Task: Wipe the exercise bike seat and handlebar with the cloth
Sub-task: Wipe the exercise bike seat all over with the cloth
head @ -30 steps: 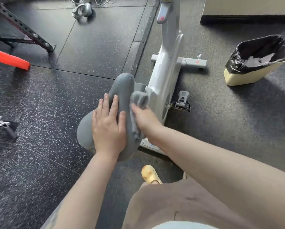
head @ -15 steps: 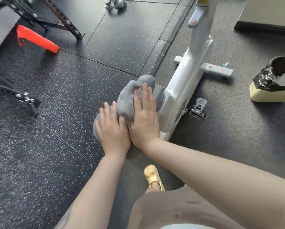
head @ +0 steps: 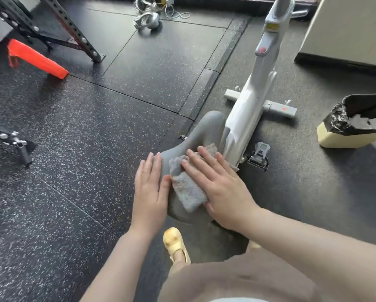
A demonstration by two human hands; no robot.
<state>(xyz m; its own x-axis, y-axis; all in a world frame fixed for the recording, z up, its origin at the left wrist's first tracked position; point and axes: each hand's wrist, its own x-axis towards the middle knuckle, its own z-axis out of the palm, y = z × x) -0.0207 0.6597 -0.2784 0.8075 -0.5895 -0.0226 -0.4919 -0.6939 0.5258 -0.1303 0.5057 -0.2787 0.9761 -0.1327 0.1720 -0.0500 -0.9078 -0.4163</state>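
While the left hand (head: 150,190) lies flat, fingers together and extended, along the left edge of the grey saddle (head: 195,136), the right hand (head: 220,188) presses a grey cloth (head: 188,190) down onto the wide rear part of the same seat. Neither hand is clenched: the right palm and spread fingers lie open over the cloth, pinning it rather than gripping it, and part of the fabric pokes out past the fingertips toward the bike's frame. The saddle's narrow nose points away from the person, just beside the white frame (head: 245,118) of the exercise bike, whose column rises toward the top edge; the handlebar cannot be made out clearly there. A pedal (head: 259,156) with a strap sits to the right of the frame, and the front stabiliser bar (head: 279,109) rests on the speckled black rubber floor (head: 84,138). To the far right stands a cream bin (head: 346,136) lined with a black bag. A yellow shoe (head: 174,240) shows below the seat. An orange pad (head: 37,58) and a perforated steel rack (head: 73,29) occupy the upper left.
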